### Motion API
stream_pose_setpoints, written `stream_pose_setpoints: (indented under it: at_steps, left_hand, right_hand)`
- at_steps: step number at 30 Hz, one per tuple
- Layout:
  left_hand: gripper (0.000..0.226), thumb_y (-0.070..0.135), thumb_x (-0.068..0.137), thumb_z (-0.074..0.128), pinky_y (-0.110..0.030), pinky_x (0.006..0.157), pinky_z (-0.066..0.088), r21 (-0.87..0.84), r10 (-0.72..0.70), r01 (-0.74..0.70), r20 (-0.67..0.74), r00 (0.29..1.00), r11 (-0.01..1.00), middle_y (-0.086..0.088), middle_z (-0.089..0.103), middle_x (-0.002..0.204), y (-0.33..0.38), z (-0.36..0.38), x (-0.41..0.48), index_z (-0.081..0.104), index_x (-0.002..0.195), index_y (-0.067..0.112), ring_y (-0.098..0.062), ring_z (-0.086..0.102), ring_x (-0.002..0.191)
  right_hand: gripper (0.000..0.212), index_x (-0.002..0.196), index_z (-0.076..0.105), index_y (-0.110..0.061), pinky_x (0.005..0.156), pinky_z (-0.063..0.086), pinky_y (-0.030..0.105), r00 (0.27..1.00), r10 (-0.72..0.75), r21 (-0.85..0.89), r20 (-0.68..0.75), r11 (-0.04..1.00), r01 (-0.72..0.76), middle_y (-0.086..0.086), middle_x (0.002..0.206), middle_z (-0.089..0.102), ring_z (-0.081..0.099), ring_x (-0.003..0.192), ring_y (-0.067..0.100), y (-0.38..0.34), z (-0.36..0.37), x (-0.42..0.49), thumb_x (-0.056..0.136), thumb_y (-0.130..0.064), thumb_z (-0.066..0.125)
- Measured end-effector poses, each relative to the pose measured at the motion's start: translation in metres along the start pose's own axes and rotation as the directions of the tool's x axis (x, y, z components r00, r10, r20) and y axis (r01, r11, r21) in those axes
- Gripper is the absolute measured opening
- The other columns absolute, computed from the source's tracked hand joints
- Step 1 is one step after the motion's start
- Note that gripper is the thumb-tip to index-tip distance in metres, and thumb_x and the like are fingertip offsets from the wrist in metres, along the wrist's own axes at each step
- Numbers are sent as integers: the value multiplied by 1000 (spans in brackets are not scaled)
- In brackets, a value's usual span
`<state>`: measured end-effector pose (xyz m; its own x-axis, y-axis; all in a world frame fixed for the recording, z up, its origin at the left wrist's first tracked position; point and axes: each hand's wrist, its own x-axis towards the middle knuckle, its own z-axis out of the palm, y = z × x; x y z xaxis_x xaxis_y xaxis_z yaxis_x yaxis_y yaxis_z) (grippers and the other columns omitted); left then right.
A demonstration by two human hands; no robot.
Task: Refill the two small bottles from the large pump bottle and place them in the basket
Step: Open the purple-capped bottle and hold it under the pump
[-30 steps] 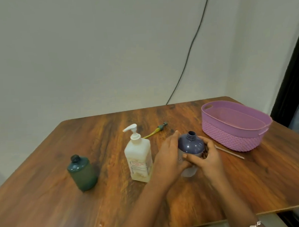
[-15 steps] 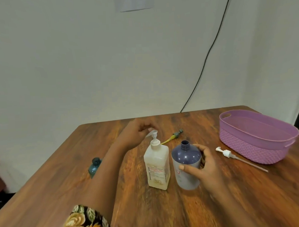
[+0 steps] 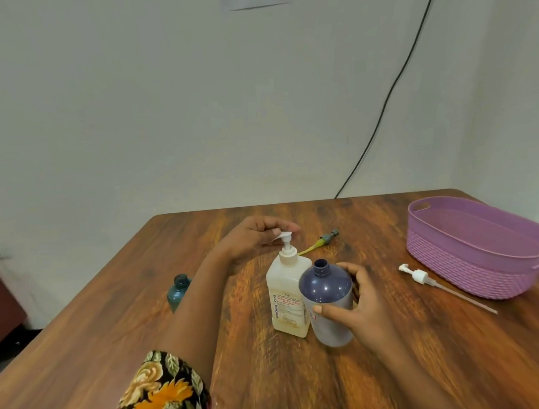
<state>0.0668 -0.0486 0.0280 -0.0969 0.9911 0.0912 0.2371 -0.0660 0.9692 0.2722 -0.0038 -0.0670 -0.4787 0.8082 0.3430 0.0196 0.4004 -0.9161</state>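
**Lining up the pump spout with the open bottle**

The left hand [image 3: 257, 239] pinches the white pump head [image 3: 284, 236] of the cream square plastic pump bottle [image 3: 285, 299] at mid-table. The right hand [image 3: 360, 304] grips the uncapped dark blue round plastic bottle [image 3: 326, 294], which touches the pump bottle's right side. The spout should be turned toward the open neck and the neck brought right under it before pressing slowly, with the blue bottle kept upright. The small teal plastic bottle [image 3: 178, 291] stands to the left, and the purple woven-look plastic basket [image 3: 468, 266] is far right.
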Motion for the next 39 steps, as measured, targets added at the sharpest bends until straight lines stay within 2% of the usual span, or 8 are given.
stream_pose_setpoints:
  at_steps: [9,13,17,21,25,28,31,39]
  left_hand:
    - [28,-7,94,40,-23,74,55,-278,-116,46,-241,964,959,-11,66,91,4,25,4,66,94,2,-16,63,83]
    - [37,-8,95,33,-32,88,49,-312,-169,32,-423,890,950,-7,62,90,4,46,12,66,85,6,-16,57,86]
    - [40,-4,94,32,-22,69,43,-267,-162,6,-566,808,964,3,57,94,1,64,14,65,84,16,-11,50,90]
    - [31,8,98,35,-30,83,49,-354,-171,-12,-483,859,935,-1,66,93,1,52,10,66,91,10,-17,59,98]
    - [34,14,102,30,-24,73,52,-440,-142,2,-285,948,898,-10,69,103,-2,26,3,62,106,3,-15,63,90]
    - [32,10,100,32,-28,87,50,-449,-91,7,-164,982,894,-12,67,110,-12,20,0,60,114,1,-17,63,100]
    - [28,7,98,37,-30,90,47,-463,-61,-23,-165,984,886,-11,68,105,-20,21,0,61,112,4,-16,61,97]
    - [19,4,92,50,-24,72,54,-426,-13,-110,-276,961,898,-8,66,91,-26,32,4,64,103,7,-14,63,85]
  right_hand:
    - [69,110,47,-28,69,45,10,1000,6,-17,-16,1000,-6,-16,108,56,55,96,-3,0,1,2,55,-17,86]
    - [73,115,46,-24,69,44,9,1000,16,-27,-14,999,-16,-16,109,55,54,96,-3,-2,2,2,54,-20,86]
    - [73,115,46,-23,70,43,11,1000,17,-33,-19,999,-18,-15,109,55,54,96,-1,-4,1,2,54,-19,87]
    - [74,115,46,-24,71,44,10,1000,13,-52,-12,999,-14,-16,110,55,53,98,-2,-6,1,2,54,-22,87]
    - [75,117,47,-22,77,45,16,1000,16,-45,-14,999,-17,-13,112,55,54,102,3,-7,0,5,54,-20,87]
    - [75,117,46,-22,75,45,15,1000,13,-48,-16,999,-14,-13,112,55,53,102,3,-8,0,6,54,-20,87]
    - [74,116,47,-23,72,45,14,1000,13,-52,-25,999,-14,-14,112,55,54,101,3,-8,1,6,54,-19,87]
    - [74,118,46,-23,72,44,14,999,14,-70,-38,997,-16,-10,114,55,54,101,5,-10,0,8,56,-20,86]
